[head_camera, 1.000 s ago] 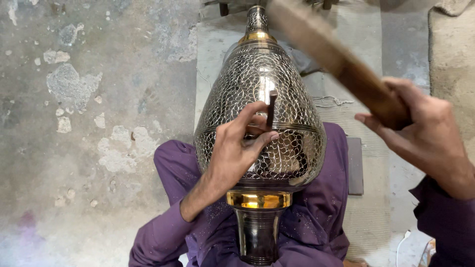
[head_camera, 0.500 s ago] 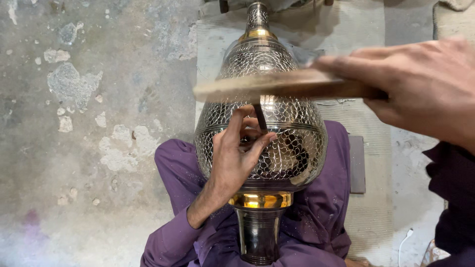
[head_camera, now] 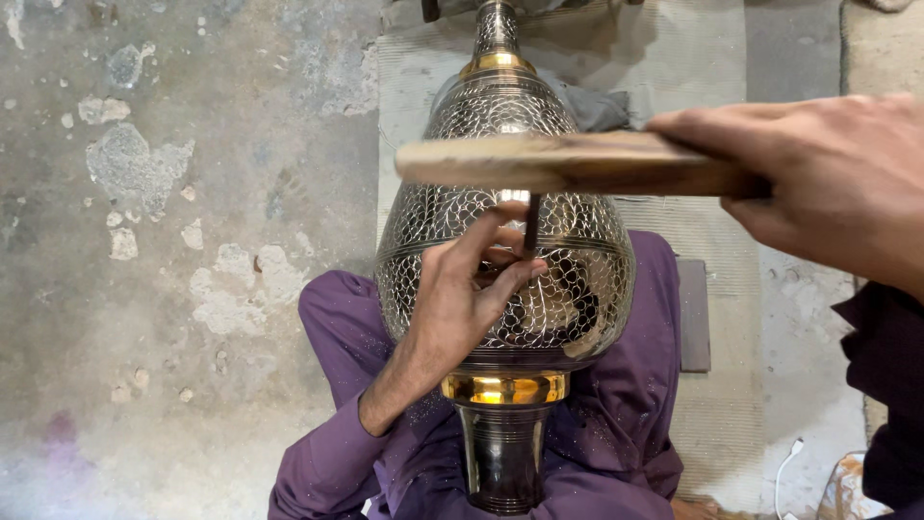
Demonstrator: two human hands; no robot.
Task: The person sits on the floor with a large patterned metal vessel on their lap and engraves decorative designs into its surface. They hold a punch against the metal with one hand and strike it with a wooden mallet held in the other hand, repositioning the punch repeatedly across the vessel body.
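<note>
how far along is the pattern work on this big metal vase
Much looks done: fine scale-like cutwork covers most of the visible vase body. In hand: the left hand holds a thin chisel upright against the upper body, and the right hand has a wooden mallet above it. Left: the gold band and dark foot show no cutwork; the hidden far side cannot be judged.

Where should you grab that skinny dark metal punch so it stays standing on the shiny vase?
Pinch the thin dark metal punch low on its shaft, coming from the left side as the left hand does. Its top must stay bare for the wooden mallet, and the engraved brass vase is rounded, so it probably slips.
</note>
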